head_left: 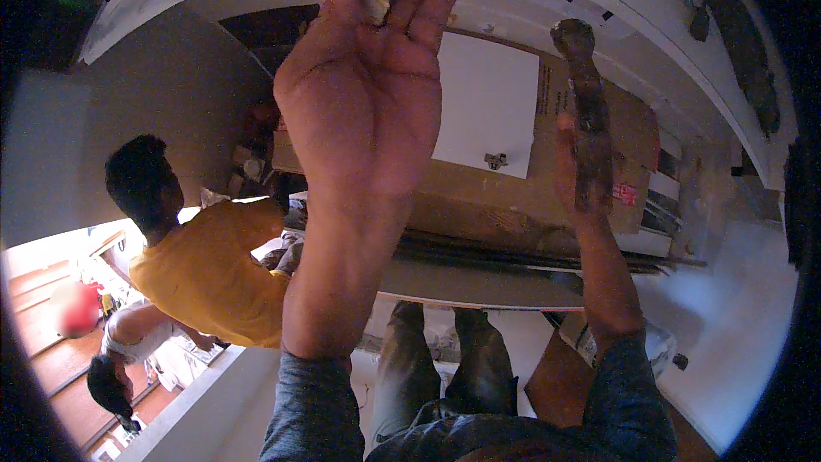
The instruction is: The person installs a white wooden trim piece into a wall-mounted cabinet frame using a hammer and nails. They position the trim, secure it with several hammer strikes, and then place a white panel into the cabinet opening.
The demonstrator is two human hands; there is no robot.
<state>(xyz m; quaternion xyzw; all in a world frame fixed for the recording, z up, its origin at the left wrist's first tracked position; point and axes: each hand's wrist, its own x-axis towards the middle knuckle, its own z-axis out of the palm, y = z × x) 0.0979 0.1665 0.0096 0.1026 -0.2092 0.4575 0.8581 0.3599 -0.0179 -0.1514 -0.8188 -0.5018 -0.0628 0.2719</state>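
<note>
Head view: hands raised overhead.
Left hand [368, 94]: thumb pinches a pale chip [368, 0], likely light, brittle.
Right hand [577, 167]: grip closed round mud-caked tool handle [586, 111], stiff, gritty.

matt brown cardboard box [513, 197], smooth white paper [487, 103]

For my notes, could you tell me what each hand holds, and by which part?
The left hand pinches a pale flat piece at its end; the right hand holds a dark tool by its handle.
</note>
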